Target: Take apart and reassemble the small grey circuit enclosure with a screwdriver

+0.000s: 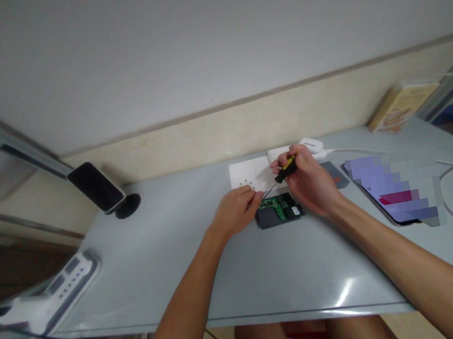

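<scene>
Head view. One tabletop (178, 295). Left hand (239, 209) narrow-fingered, grip unclear; right hand (311, 181) closed. One device (271, 218), grey-cased, green circuitry exposed, midway between tabletop's side edges. One black-yellow screwdriver (287, 170), held in right hand. Tiny dark bits (247, 181), count uncertain.

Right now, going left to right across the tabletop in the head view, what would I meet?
White power strip, dark-screened device on a round stand, left hand, green circuit board, right hand, lit phone.
</scene>
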{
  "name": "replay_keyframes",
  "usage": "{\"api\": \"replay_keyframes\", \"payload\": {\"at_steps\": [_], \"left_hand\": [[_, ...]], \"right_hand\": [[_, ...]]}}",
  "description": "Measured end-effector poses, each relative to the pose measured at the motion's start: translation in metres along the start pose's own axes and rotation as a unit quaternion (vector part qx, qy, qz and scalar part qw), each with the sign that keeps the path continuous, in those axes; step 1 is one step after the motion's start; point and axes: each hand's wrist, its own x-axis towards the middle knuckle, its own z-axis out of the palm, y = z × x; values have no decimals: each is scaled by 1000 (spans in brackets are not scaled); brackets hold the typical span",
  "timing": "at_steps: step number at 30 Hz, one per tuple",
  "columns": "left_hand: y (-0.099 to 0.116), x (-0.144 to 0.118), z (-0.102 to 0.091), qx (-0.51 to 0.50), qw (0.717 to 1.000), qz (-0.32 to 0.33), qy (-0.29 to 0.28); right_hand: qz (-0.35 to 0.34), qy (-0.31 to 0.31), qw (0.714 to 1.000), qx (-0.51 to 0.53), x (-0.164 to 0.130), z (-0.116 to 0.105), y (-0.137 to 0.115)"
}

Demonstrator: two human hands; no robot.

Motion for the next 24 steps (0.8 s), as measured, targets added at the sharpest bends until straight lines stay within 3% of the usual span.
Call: {"api": "replay_keyframes", "payload": {"at_steps": [24], "left_hand": [[-1,-1,1,-47,998,-29,-20]], "right_hand": [[-37,-11,998,-49,-1,4,0]]}}
